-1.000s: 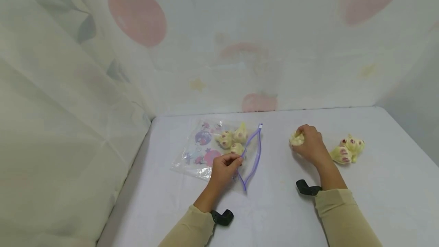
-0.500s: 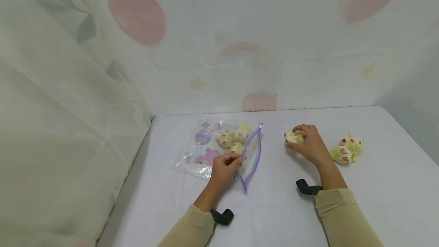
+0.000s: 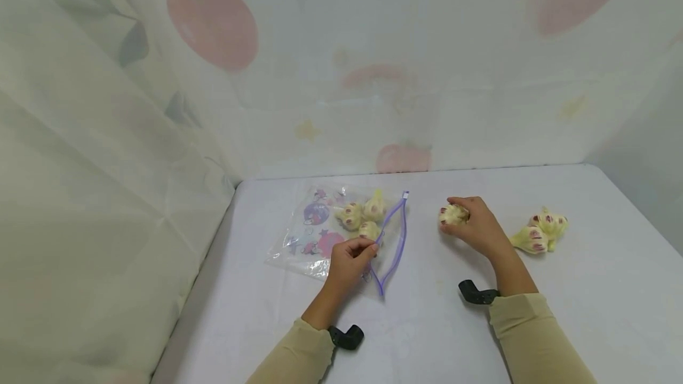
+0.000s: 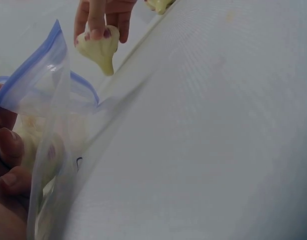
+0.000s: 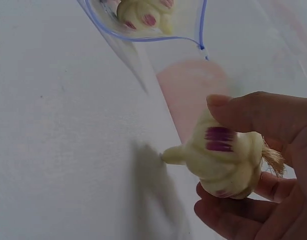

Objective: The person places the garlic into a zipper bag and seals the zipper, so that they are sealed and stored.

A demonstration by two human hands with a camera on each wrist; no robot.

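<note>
My left hand (image 3: pixel 348 261) pinches the purple zip edge of a clear printed zip bag (image 3: pixel 299 250), whose mouth gapes toward the right. Three cream garlic bulbs (image 3: pixel 350 217) with purple marks lie inside it. To the right of the bag, my right hand (image 3: pixel 479 227) holds another garlic bulb (image 3: pixel 450 214) between thumb and fingers. In the right wrist view this garlic bulb (image 5: pixel 218 152) has its stem pointing left and brown root fibres toward the palm. The left wrist view shows it stem down, apart from the bag's blue-purple rim (image 4: pixel 36 57).
Two more garlic bulbs (image 3: pixel 543 231) lie together on the white table (image 3: pixel 421 336), right of my right hand. A printed cloth (image 3: pixel 320 93) hangs along the table's back edge, and a pale curtain (image 3: pixel 107 206) borders its left side.
The garlic bulb in my right hand has turned between the fingers and shifted slightly left. My left hand and the bag stay in place.
</note>
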